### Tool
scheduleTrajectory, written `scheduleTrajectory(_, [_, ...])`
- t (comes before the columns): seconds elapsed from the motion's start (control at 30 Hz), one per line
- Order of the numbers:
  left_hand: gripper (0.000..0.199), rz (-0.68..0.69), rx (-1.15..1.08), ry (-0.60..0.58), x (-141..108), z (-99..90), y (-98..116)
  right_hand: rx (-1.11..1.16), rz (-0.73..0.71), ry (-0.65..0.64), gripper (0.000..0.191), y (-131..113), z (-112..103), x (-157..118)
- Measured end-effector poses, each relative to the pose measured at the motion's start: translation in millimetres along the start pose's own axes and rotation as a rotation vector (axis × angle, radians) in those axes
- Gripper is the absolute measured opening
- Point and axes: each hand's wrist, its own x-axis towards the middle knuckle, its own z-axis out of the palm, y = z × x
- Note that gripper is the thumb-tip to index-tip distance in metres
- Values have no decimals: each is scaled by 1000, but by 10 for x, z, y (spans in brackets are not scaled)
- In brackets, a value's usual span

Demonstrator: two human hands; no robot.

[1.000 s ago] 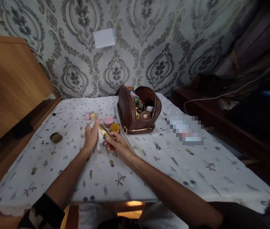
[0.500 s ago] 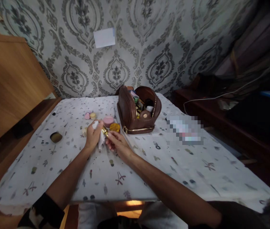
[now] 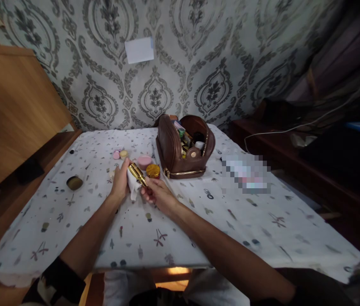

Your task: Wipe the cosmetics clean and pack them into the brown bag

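Note:
A shiny gold cosmetic tube (image 3: 137,173) is held slanting between both hands over the table. My right hand (image 3: 158,193) pinches its lower right end with thumb and fingers. A white tissue (image 3: 134,189) is closed in my left hand (image 3: 120,182), lying under and against the upper part of the tube. Just behind the hands sit a round pink container (image 3: 144,161) and a round amber-gold jar (image 3: 153,171). Small pink (image 3: 116,154) and yellowish (image 3: 124,154) round items lie farther back on the left.
An unzipped brown bag (image 3: 180,157) full of cosmetics stands behind and right of my hands. A dark oval item (image 3: 74,183) lies left on the patterned tablecloth (image 3: 180,229). A blurred-out object (image 3: 246,173) is at the right. A wooden cabinet (image 3: 14,114) borders the left.
The tissue and my left fingers no longer cover the upper part of the gold tube, so more of it shows. My right hand has barely moved.

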Motion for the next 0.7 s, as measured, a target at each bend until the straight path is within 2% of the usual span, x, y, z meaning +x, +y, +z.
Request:
scheduleTrajectory(0.1, [45,-11,-108,-69,-44,24,74,55,78,-65,51,-20,-17,8])
scheduleTrajectory(0.2, [41,-9,-92,-138,-47,-6,117,16,109,-77,53,-45,-43,8])
scheduleTrajectory(0.33, [38,11,-27,-200,0,-71,139,-156,-34,6,49,-62,-64,7])
scheduleTrajectory(0.5, [45,24,-70,-195,24,-63,139,-307,-213,52,37,-28,-79,38])
scheduleTrajectory(0.7, [56,-123,-215,-159,-41,19,165,-374,-262,66,32,10,-111,77])
